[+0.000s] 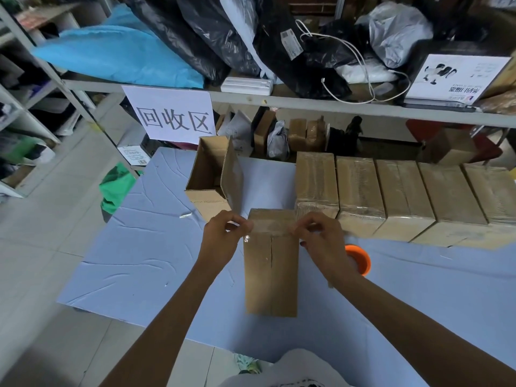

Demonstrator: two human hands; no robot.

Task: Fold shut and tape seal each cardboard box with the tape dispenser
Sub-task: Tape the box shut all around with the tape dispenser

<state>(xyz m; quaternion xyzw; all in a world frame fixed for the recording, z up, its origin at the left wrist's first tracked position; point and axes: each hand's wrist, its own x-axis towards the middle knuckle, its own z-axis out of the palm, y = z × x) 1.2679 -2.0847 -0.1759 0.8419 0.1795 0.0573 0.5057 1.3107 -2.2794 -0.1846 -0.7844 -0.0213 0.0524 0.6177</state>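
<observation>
A blue worktop (139, 261) carries a row of taped boxes (402, 191) beyond and right of the fingers, and an open box (208, 169) beyond and left. The closed cardboard box (270, 275) lies between both hands. The left hand (220, 238) and right hand (321, 236) each pinch one end of a clear tape strip (270, 227) across its far end. The orange tape dispenser (360, 258) sits right of the right fingers, partly hidden by the wrist.
</observation>
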